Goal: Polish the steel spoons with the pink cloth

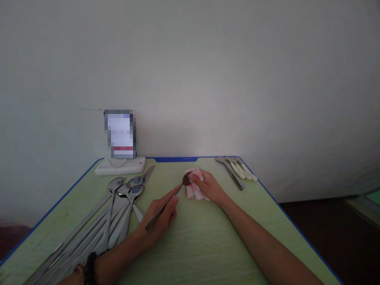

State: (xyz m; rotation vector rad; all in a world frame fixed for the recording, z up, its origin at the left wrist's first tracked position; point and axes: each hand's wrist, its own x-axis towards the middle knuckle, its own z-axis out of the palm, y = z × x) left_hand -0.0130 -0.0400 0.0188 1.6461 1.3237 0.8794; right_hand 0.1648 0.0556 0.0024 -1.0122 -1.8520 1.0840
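Note:
Over the middle of the green table (208,245), my left hand (160,209) grips a metal spoon (162,210) by its handle, with the bowl pointing away to the right. My right hand (208,185) is closed on a pink and white cloth (196,192) and presses it to the spoon's bowl, the thumb on top. Part of the bowl is covered by the cloth. Left of my left hand lies a pile of spoons, knives and other cutlery (110,213), partly hidden under my forearm.
At the far right, several pieces of cutlery with cream handles (239,170) lie beside metal-handled spoons (233,176). A phone with a blurred screen (121,134) stands on a white base (120,166) at the far left. Behind the table's blue edge rises a wall (208,79).

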